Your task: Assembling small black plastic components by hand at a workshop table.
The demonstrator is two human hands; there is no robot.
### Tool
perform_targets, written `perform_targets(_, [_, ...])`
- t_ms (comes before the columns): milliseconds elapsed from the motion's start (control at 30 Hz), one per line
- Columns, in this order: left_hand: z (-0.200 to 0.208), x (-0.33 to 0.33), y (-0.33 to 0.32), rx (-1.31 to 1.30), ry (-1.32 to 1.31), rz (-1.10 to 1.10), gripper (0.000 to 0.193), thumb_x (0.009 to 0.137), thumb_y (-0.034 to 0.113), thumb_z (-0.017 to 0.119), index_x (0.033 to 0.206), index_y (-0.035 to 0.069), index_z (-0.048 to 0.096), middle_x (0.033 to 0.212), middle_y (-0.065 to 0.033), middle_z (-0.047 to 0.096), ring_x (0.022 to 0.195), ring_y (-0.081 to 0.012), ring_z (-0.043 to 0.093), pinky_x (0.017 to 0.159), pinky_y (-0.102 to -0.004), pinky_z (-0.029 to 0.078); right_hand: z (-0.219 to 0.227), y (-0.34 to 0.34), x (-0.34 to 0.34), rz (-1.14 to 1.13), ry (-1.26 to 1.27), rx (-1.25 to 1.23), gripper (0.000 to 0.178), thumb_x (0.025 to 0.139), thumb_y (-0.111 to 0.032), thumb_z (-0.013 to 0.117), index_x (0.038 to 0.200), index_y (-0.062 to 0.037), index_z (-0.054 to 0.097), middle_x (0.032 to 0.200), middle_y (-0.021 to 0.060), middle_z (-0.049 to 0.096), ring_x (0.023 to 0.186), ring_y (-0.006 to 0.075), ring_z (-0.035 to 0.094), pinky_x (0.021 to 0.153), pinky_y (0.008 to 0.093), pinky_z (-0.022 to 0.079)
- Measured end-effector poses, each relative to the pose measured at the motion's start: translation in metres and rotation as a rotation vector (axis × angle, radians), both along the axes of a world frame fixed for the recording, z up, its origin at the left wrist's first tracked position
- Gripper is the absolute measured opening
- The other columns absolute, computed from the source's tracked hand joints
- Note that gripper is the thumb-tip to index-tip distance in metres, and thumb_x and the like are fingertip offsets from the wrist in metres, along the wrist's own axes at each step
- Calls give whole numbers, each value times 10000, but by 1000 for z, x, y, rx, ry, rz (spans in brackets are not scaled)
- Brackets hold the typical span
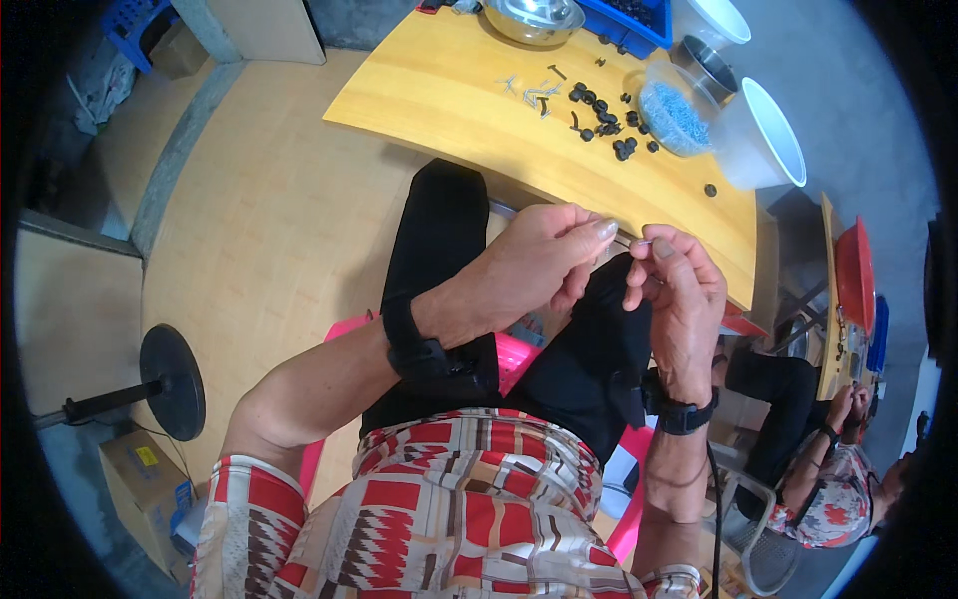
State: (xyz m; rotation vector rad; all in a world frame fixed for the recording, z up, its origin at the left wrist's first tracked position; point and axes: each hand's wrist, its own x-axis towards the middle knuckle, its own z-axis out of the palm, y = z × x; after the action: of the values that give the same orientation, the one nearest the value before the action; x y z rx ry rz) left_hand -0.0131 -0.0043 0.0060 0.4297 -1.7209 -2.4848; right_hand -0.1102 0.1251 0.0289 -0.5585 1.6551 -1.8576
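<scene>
Both of my hands are raised over my lap, just short of the table's near edge. My left hand (544, 258) is closed, with thumb and index finger pinched together; whatever lies between them is hidden or too small to name. Close beside it, my right hand (687, 295) pinches a small thin pin-like piece (646, 241) at its fingertips, the end pointing toward the left hand. Beyond them, small round black parts (605, 120) are scattered on the yellow table (439, 90), near a few thin silvery pieces (534, 95).
A clear tub (674, 118) of small blue pieces stands right of the black parts, by a white bucket (763, 140). A metal bowl (534, 22) and a blue crate (631, 28) are farther back. Another person (823, 489) sits at the right near a red basin (854, 275).
</scene>
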Motion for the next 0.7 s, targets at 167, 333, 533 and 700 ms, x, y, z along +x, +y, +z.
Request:
perform_targets(167, [-1, -2, 1, 103, 31, 39, 237, 911, 254, 420, 887, 31, 498, 535, 21, 445, 437, -39, 402, 405, -176, 331, 0, 6, 1, 97, 72, 126, 129, 840, -103, 535, 866, 11, 586, 719, 53, 594, 558, 74, 530, 468, 190, 446])
perform_targets(333, [7, 0, 6, 47, -19, 64, 227, 903, 247, 445, 905, 29, 508, 538, 26, 446, 434, -35, 396, 403, -171, 328, -9, -2, 9, 173, 150, 154, 85, 820, -79, 565, 822, 1, 592, 682, 4, 571, 554, 38, 499, 480, 162, 412])
perform_targets(533, [2, 1, 6, 114, 24, 71, 222, 895, 245, 467, 912, 30, 519, 533, 37, 430, 432, -36, 404, 401, -174, 332, -8, -7, 1, 160, 205, 193, 87, 786, -86, 552, 759, -8, 577, 657, 0, 554, 543, 39, 487, 475, 180, 417])
perform_targets(700, [-6, -2, 2, 314, 57, 246, 200, 885, 215, 478, 967, 33, 464, 686, 3, 462, 537, -67, 482, 460, -209, 402, 5, -22, -63, -144, 355, 198, 204, 787, -194, 547, 698, -11, 555, 579, 24, 517, 461, 79, 471, 432, 209, 400])
